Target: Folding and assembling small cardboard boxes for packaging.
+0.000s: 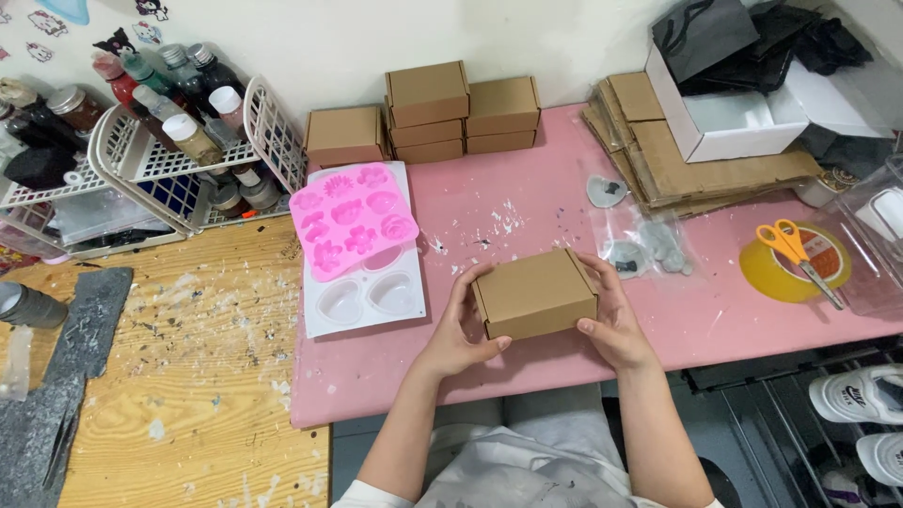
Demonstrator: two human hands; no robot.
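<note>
— Looking down from the head camera, what's in the hands?

— A small closed brown cardboard box (536,293), sitting on the pink table mat (489,367) near its front edge. The left hand (461,325) clamps its left side, thumb curled under the front corner; the right hand (616,320) presses the right side.

— How would it handle?

— Light and fairly stiff, I'd judge (thin walls could dent if squeezed). Gripping the two opposite sides, as now, suits it.

— And its look?

— Plain, squarish, flaps shut, matching the stack of brown cardboard boxes (461,113) by the wall. A pink silicone flower mould (350,221) lies to its left, orange-handled scissors (795,246) well off right.
</note>
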